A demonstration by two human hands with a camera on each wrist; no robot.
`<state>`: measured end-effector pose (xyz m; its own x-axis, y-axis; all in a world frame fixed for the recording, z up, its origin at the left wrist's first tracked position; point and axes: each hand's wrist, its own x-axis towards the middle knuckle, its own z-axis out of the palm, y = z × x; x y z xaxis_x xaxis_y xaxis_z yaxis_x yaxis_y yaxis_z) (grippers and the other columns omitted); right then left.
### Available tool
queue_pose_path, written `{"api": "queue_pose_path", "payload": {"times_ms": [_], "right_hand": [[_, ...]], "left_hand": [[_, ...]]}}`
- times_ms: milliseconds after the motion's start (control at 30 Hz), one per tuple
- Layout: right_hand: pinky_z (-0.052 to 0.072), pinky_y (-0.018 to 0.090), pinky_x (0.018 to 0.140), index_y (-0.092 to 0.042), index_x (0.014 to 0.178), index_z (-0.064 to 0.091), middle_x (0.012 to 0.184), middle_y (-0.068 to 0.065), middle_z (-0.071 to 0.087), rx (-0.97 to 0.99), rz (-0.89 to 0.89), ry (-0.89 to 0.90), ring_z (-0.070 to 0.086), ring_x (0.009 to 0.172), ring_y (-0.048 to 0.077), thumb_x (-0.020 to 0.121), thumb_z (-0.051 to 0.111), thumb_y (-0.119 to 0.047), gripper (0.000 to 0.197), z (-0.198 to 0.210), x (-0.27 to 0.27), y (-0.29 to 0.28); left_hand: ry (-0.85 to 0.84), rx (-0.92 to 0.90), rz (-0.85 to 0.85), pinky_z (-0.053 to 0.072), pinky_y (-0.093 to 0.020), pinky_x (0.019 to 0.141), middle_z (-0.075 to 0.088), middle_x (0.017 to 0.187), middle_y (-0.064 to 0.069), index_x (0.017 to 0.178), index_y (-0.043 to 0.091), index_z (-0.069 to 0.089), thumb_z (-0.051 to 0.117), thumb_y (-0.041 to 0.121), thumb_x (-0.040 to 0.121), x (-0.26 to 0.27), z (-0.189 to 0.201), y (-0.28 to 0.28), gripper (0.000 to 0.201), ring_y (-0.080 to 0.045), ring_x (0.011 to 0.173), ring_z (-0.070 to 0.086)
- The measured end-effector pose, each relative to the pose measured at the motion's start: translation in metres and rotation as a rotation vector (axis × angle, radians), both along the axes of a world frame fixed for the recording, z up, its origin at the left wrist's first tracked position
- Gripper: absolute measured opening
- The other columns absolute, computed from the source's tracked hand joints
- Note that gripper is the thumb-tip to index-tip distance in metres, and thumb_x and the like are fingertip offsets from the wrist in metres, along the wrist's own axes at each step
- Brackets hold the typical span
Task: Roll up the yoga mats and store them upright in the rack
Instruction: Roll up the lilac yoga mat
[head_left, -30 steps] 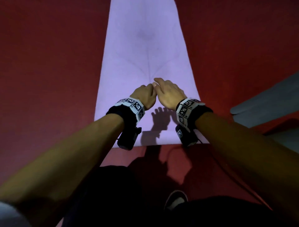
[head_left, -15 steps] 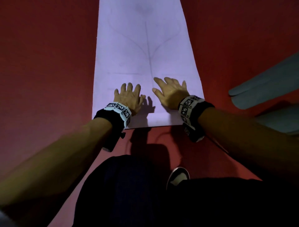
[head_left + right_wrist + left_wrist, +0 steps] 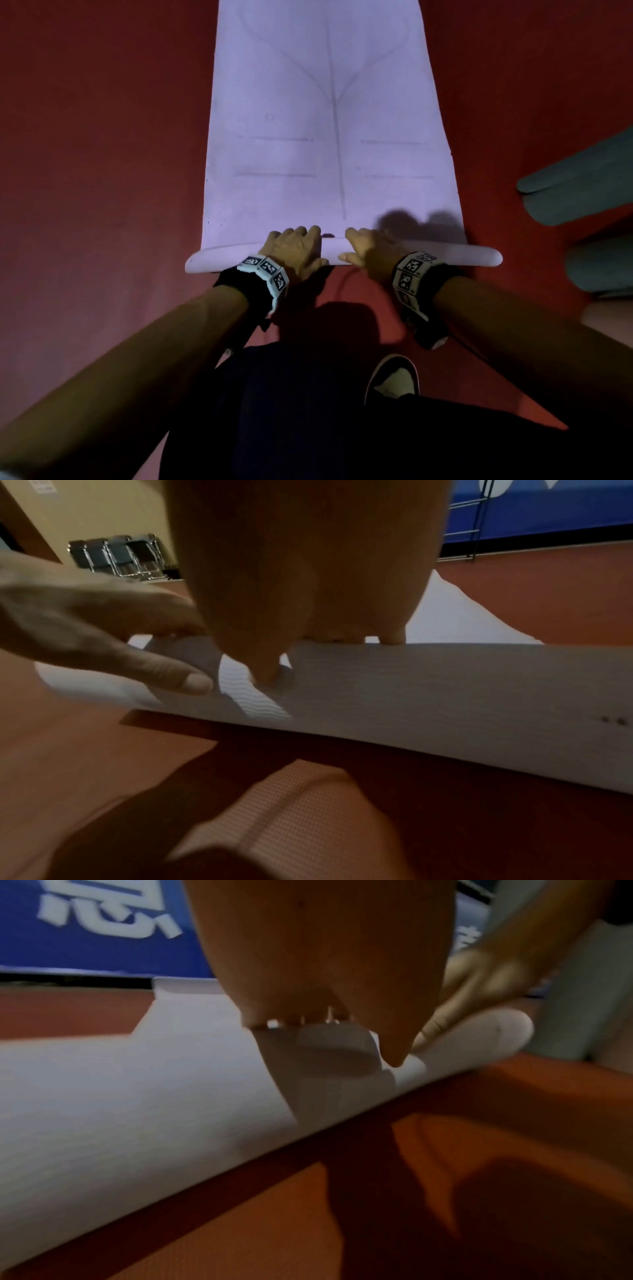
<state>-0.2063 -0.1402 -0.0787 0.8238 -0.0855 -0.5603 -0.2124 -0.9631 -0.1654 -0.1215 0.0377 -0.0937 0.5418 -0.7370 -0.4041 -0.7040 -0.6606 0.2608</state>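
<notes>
A gym hall: red sports floor [image 3: 102,171], blue wall banner [image 3: 85,920], stacked folding chairs [image 3: 116,555].

The person's 2 hands, left hand [image 3: 297,247] and right hand [image 3: 371,250], are gripping the rolled near end of the lilac yoga mat [image 3: 325,137] lying on the red floor [image 3: 102,171].

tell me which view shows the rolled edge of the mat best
Head view: the whole rolled edge shows end to end under both hands. The left wrist and right wrist views each show only a blurred close stretch of it.
</notes>
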Motion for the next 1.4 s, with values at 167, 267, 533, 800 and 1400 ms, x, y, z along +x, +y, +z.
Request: {"api": "queue_pose_path", "payload": {"times_ms": [167, 267, 533, 800, 1400], "right_hand": [[0.039, 0.042, 0.1, 0.0, 0.131, 0.047, 0.131, 0.025, 0.051, 0.018, 0.013, -0.009, 0.051, 0.125, 0.036, 0.101, 0.045, -0.041, 0.051, 0.02, -0.004, -0.001], [0.034, 0.041, 0.106, -0.004, 0.131, 0.047, 0.13, 0.023, 0.052, 0.062, 0.019, 0.016, 0.049, 0.13, 0.034, 0.101, 0.053, -0.034, 0.042, 0.025, 0.004, -0.001], [0.041, 0.038, 0.083, -0.019, 0.125, 0.043, 0.117, 0.009, 0.06, -0.091, 0.124, 0.002, 0.061, 0.108, 0.031, 0.085, 0.066, -0.058, 0.06, 0.019, 0.008, 0.019], [0.043, 0.029, 0.073, -0.03, 0.113, 0.063, 0.104, -0.003, 0.069, -0.068, 0.032, 0.032, 0.066, 0.095, 0.024, 0.076, 0.067, -0.045, 0.04, 0.05, 0.031, 0.031], [0.05, 0.033, 0.069, -0.03, 0.105, 0.065, 0.096, -0.004, 0.066, 0.006, 0.061, 0.064, 0.065, 0.086, 0.024, 0.069, 0.068, -0.043, 0.038, 0.049, 0.028, 0.047]], "left_hand": [[-0.258, 0.075, -0.102, 0.039, -0.043, 0.09, 0.054, 0.117, -0.006, 0.132, 0.015, 0.039, 0.065, 0.054, 0.082, -0.013, 0.011, -0.005, 0.068, -0.029, 0.106, 0.055], [-0.289, 0.114, -0.047, 0.043, -0.037, 0.087, 0.063, 0.111, -0.004, 0.13, 0.016, 0.042, 0.054, 0.037, 0.094, -0.014, 0.017, -0.006, 0.043, -0.028, 0.1, 0.064], [-0.109, 0.297, -0.086, 0.045, -0.035, 0.094, 0.06, 0.13, -0.001, 0.144, 0.033, 0.041, 0.064, 0.03, 0.089, 0.03, 0.05, 0.013, 0.06, -0.023, 0.118, 0.06], [-0.221, 0.103, -0.028, 0.045, -0.038, 0.09, 0.066, 0.118, -0.005, 0.126, 0.025, 0.054, 0.054, 0.052, 0.091, 0.007, 0.046, 0.001, 0.045, -0.029, 0.107, 0.064], [-0.332, 0.098, -0.13, 0.041, -0.034, 0.074, 0.068, 0.105, -0.002, 0.12, 0.021, 0.052, 0.054, 0.039, 0.09, -0.007, 0.045, 0.022, 0.035, -0.027, 0.094, 0.066]]}}
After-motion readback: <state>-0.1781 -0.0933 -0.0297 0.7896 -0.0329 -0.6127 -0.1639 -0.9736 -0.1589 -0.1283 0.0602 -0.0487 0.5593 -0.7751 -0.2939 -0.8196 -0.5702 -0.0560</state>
